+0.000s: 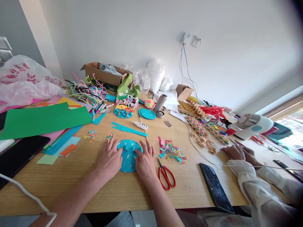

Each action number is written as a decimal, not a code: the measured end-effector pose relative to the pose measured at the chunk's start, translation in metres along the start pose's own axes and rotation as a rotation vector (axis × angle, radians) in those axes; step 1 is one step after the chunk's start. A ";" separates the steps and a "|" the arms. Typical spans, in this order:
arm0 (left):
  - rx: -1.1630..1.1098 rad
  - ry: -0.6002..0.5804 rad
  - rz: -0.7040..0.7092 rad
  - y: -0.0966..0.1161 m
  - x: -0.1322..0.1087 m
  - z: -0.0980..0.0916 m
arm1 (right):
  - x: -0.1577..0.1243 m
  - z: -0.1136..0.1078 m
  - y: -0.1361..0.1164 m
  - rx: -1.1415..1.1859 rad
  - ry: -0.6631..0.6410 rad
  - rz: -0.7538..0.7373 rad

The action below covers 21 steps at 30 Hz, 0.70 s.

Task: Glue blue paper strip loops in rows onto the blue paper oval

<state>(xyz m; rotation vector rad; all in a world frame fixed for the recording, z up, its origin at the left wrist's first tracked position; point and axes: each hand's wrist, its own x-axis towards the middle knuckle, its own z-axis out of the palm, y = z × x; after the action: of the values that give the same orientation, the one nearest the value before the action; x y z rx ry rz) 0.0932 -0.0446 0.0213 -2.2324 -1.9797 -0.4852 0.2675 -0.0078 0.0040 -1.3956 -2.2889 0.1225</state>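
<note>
A round blue disc [129, 164] with small white marks lies flat on the table in front of me. Across its upper part runs a wavy, raised blue paper strip [129, 147]. My left hand [110, 159] has thumb and index finger closed at the strip's left end, its other fingers reaching past the rim. At the right end, my right hand [145, 160] presses the strip with thumb and fingertips. Just beyond lie flat blue paper strips [129, 129] and a white glue bottle [141, 125]. Red-handled scissors [166, 177] rest to the right of my right hand.
Paper scraps [174, 152] lie right of the disc, coloured sheets [44, 121] at left. A phone [216, 187] lies near the front edge, beside another person's hands [241, 154]. A steel flask [161, 102], blue discs [147, 113] and a cardboard box [101, 75] stand farther back.
</note>
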 end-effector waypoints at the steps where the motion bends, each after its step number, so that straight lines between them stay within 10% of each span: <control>1: 0.002 0.006 -0.001 -0.001 0.000 0.001 | 0.000 0.002 0.002 0.020 0.016 0.006; 10: -0.021 0.099 0.000 -0.006 -0.003 0.012 | 0.008 0.005 0.029 0.299 0.488 0.146; 21: -0.145 0.216 -0.060 -0.018 0.003 0.015 | 0.010 0.002 0.029 0.338 0.363 0.310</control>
<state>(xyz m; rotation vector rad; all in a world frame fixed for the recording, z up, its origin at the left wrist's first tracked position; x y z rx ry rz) 0.0786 -0.0350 0.0059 -2.0992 -1.9599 -0.8644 0.2863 0.0151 -0.0030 -1.4439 -1.6611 0.3096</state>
